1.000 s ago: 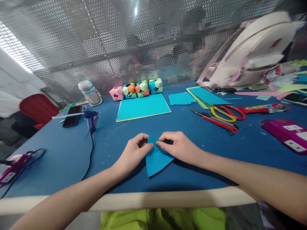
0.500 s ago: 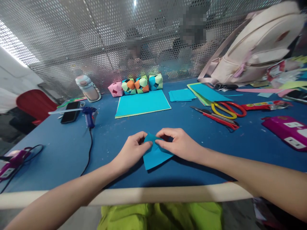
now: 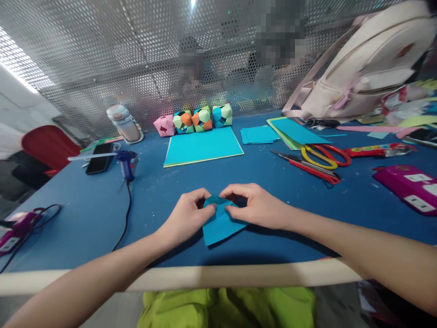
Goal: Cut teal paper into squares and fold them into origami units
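One blue sheet (image 3: pixel 221 227) between both grips (image 3: pixel 187 214) (image 3: pixel 257 207)

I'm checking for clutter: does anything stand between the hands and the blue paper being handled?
Nothing visible: the left hand and right hand pinch the blue paper. The glue gun and scissors are farther off.

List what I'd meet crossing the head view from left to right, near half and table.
Purple plastic block with black cable, dark blue glue gun, left hand, bright blue paper sheet, right hand, scissors with yellow and red handles, second purple plastic block.
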`<state>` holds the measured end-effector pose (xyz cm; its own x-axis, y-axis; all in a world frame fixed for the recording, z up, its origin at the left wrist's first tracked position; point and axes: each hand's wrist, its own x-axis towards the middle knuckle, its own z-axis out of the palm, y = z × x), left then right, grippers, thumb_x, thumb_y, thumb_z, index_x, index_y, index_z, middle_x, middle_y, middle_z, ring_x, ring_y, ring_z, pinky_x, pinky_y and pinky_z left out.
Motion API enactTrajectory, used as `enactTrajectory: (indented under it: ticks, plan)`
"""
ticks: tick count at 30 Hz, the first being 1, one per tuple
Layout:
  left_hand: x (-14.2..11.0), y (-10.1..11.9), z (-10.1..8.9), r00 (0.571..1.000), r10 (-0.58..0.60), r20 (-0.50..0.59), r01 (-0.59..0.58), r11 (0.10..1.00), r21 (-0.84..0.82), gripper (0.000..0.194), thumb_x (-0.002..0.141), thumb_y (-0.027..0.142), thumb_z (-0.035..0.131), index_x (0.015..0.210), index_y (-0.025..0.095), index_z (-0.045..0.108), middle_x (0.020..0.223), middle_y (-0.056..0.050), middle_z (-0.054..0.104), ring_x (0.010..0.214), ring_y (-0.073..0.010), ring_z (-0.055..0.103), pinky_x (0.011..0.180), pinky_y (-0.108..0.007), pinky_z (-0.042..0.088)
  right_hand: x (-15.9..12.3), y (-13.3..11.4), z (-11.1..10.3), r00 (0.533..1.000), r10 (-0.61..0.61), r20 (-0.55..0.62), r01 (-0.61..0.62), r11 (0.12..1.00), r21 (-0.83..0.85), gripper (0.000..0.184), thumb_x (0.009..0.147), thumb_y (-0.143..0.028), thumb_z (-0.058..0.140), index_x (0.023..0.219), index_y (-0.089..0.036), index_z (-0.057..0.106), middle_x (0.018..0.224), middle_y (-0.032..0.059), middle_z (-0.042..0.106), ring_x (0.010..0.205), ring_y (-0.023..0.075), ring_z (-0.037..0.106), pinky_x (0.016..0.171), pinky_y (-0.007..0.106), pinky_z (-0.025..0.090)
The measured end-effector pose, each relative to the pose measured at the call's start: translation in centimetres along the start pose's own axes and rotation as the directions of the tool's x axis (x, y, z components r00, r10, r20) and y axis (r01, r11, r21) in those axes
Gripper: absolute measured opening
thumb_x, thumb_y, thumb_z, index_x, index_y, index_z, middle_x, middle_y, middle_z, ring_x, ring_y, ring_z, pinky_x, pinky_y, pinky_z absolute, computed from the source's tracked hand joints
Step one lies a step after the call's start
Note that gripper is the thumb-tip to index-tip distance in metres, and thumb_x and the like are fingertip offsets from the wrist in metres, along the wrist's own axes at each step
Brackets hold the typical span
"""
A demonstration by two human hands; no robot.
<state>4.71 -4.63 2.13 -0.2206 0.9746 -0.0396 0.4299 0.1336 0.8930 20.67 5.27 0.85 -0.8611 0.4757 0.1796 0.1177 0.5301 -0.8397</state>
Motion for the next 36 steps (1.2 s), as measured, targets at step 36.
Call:
enactTrajectory:
  ticks: [36]
  plan:
    - [-0.26,0.19,-0.02,0.995,0.052,-0.089,-0.046,0.997,0.069,0.015,0.073,0.027,0.055,0.062,0.018,0.052,0.057,0.005,0.045,0.056,-0.0098,0.037,0.053,-0.022,0.031,0.65,-0.06,0.17,0.962,0.265,-0.06,-0.232,0.915,0.329,0.006,0.069,-0.024,0.056,0.068,-0.017,0.057,0.059,-0.0045,0.049,0.057,0.0097,0.04,0.055,0.025,0.031]
